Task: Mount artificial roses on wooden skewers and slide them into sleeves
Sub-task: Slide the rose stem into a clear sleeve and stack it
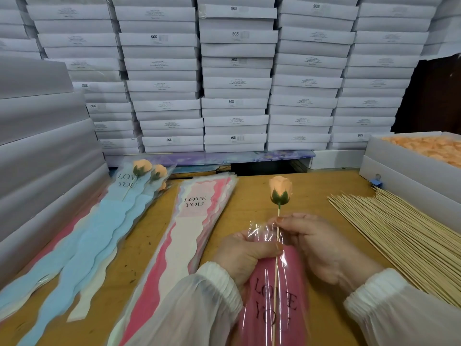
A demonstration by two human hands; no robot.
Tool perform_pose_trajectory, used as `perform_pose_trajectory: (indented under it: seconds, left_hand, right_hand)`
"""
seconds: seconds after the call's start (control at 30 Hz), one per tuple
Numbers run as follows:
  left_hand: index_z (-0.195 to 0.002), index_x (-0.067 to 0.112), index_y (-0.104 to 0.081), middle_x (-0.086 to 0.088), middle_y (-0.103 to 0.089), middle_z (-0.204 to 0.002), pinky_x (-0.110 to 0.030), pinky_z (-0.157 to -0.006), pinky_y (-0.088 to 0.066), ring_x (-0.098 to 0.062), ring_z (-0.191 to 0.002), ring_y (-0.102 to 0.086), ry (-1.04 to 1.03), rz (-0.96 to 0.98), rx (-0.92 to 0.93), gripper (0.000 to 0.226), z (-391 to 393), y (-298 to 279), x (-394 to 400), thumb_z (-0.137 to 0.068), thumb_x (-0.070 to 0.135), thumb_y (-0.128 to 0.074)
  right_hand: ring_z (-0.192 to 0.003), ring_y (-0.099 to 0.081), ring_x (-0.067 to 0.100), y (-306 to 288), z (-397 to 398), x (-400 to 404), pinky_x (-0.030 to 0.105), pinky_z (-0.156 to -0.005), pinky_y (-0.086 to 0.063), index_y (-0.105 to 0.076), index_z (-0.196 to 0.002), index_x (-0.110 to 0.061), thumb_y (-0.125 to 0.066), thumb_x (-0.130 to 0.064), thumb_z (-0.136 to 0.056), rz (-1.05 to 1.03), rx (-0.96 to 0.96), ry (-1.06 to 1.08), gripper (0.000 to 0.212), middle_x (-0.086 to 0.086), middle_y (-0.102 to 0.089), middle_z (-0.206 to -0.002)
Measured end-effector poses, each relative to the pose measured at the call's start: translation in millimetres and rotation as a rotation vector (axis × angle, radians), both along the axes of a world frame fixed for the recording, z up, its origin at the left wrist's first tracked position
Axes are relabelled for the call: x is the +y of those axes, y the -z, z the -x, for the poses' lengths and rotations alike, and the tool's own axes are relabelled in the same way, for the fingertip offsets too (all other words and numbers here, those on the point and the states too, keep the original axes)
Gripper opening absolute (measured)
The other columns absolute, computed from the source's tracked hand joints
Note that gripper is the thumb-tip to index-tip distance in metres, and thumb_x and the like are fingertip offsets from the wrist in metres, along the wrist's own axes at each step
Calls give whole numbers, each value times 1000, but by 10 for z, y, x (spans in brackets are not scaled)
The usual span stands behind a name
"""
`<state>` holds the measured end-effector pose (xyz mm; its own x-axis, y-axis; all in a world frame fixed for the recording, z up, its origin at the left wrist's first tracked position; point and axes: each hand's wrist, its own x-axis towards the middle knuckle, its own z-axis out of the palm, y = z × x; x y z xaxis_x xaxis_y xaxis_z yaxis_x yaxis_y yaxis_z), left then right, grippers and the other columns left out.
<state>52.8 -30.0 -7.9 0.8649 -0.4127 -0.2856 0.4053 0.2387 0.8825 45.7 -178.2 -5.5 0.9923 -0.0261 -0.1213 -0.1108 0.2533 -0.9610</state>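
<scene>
A peach artificial rose (280, 189) with a green base stands on a thin wooden skewer (276, 260). The skewer runs down inside a pink "LOVE YOU" sleeve (273, 298) with a clear plastic top. My left hand (245, 255) grips the sleeve near its open mouth. My right hand (316, 242) pinches the skewer just below the rose, above the sleeve's mouth. The rose head is still outside the sleeve.
A pile of pink and white sleeves (189, 221) lies centre-left, beside blue sleeves with finished roses (142, 181). Loose skewers (399, 236) lie at right, below a white box of peach roses (424, 148). Stacked white boxes (234, 71) wall the back and left.
</scene>
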Motion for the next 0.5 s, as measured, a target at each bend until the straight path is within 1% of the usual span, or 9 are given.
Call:
perform_pose_trajectory:
  seconds: [0.03, 0.1, 0.13, 0.17, 0.2, 0.23, 0.3, 0.37, 0.5]
  left_hand:
    - [-107, -14, -61, -30, -63, -90, -46, -76, -54, -33, -67, -62, 4, 5, 2, 41, 7, -1, -2, -67, -16, -70]
    - [-107, -14, -61, -27, -64, -84, -43, -71, -55, -32, -64, -63, 12, 2, 2, 40, 25, 10, -11, -68, -15, -70]
    - [-107, -14, -60, -25, -65, -81, -40, -66, -56, -31, -62, -64, 19, -3, 4, 40, 35, 23, -19, -68, -15, -71]
    - [-107, -14, -61, -24, -65, -79, -38, -62, -57, -31, -60, -64, 29, -6, 11, 40, 46, 29, -24, -68, -14, -71]
    - [-105, -13, -62, -23, -66, -77, -36, -58, -58, -30, -57, -64, 41, -5, 17, 38, 54, 31, -28, -68, -15, -71]
    - [-101, -12, -64, -22, -67, -75, -34, -55, -58, -29, -55, -65, 50, -2, 23, 33, 60, 29, -31, -68, -15, -71]
    - [-92, -8, -67, -21, -68, -71, -33, -51, -57, -28, -52, -65, 62, 1, 33, 26, 64, 26, -33, -68, -17, -70]
    - [-93, -7, -67, -21, -68, -71, -33, -51, -57, -29, -52, -66, 70, -2, 36, 27, 62, 26, -31, -67, -17, -71]
    - [-94, -8, -67, -23, -68, -74, -35, -54, -58, -29, -54, -65, 71, -1, 43, 30, 51, 23, -20, -67, -16, -72]
  right_hand:
    - [-76, -69, 26, -4, -5, 3, 35, -69, -58, -69, -100, 3, -72, -21, -62, -5, -1, 9, 44, 22, -72, -93]
    - [-76, -69, 25, -33, -20, 10, 37, -68, -58, -62, -115, -1, -70, -22, -68, -46, -22, 62, 52, 22, -71, -100]
    - [-75, -69, 24, -39, -31, 0, 37, -68, -57, -57, -122, -8, -69, -23, -70, -77, -43, 103, 56, 20, -72, -101]
    - [-75, -70, 24, -42, -45, -20, 38, -69, -56, -51, -126, -22, -69, -25, -70, -97, -68, 145, 58, 17, -73, -101]
    - [-77, -70, 25, -45, -58, -42, 38, -71, -55, -44, -126, -36, -68, -27, -70, -97, -92, 179, 62, 15, -73, -101]
    - [-78, -71, 25, -48, -65, -56, 37, -72, -54, -42, -126, -42, -67, -28, -71, -78, -114, 196, 62, 13, -74, -101]
    - [-77, -71, 23, -52, -70, -58, 34, -72, -53, -57, -119, -33, -64, -28, -80, -35, -154, 210, 41, 8, -74, -99]
    - [-73, -70, 21, -50, -73, -47, 31, -71, -53, -65, -110, -25, -61, -23, -88, -2, -168, 239, 23, 5, -74, -92]
    - [-71, -69, 21, -43, -64, -44, 32, -72, -54, -65, -105, -16, -61, -18, -88, 47, -195, 250, 17, 8, -72, -87]
